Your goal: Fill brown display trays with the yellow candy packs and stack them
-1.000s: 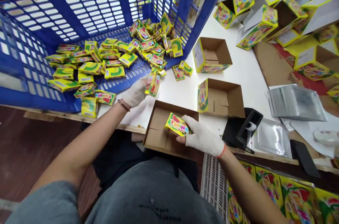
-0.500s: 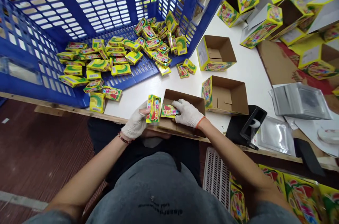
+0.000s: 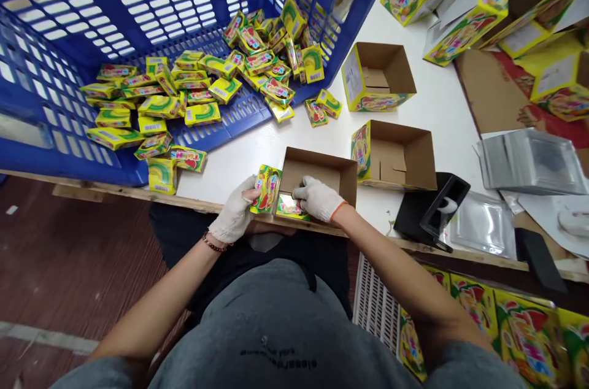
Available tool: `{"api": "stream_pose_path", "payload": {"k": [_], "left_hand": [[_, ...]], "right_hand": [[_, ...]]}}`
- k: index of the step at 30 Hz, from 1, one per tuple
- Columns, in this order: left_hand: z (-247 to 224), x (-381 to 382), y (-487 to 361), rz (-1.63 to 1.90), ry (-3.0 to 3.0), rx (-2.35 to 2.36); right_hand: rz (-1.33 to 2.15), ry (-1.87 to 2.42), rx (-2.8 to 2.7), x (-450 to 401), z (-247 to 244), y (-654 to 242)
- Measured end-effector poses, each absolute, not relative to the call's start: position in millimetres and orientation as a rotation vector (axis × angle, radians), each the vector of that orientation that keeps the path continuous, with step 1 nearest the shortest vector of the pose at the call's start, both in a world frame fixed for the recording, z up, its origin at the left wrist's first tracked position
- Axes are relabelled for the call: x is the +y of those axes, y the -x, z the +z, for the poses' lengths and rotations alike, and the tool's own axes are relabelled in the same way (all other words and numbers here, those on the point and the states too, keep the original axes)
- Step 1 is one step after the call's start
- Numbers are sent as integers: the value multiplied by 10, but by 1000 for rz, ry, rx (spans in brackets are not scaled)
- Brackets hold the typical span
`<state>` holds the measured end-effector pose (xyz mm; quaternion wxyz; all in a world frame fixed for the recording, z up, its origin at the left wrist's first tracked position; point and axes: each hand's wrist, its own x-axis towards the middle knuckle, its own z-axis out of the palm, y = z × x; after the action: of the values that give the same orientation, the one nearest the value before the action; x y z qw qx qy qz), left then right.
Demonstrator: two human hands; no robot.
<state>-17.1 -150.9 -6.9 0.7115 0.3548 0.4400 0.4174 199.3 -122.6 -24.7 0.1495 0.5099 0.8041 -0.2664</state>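
My left hand, in a white knit glove, holds the yellow printed left end of an open carton at the table's front edge, with the thumb lying on the print. Inside that carton is my right hand, also gloved, its fingers curled at the right end of a small printed box. This little box lies in the carton's front left corner. My right palm and the carton floor beneath it are hidden.
A tipped blue crate holds many small boxes. Two open cartons stand to the right, near a black tape dispenser and clear plastic trays. More cartons are piled at the far right.
My right hand has lowered the small box toward the carton's front left corner. My left hand stays on the carton's end. The view has shifted slightly.
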Motion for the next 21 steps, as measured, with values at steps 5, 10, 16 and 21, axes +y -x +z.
{"api": "stream_pose_path", "payload": {"k": [5, 10, 16, 21], "left_hand": [[98, -1473, 122, 857, -618, 917], [203, -1386, 65, 735, -816, 911], [403, -1149, -128, 555, -1483, 1074], [264, -1031, -45, 881, -1506, 1353]], "right_hand": [[-894, -1442, 2408, -1316, -437, -2033], [-1360, -1865, 2525, -1260, -244, -2153], [-1692, -1890, 2686, -1082, 358, -2365], [-1418, -2256, 2237, -999, 40, -2457]]}}
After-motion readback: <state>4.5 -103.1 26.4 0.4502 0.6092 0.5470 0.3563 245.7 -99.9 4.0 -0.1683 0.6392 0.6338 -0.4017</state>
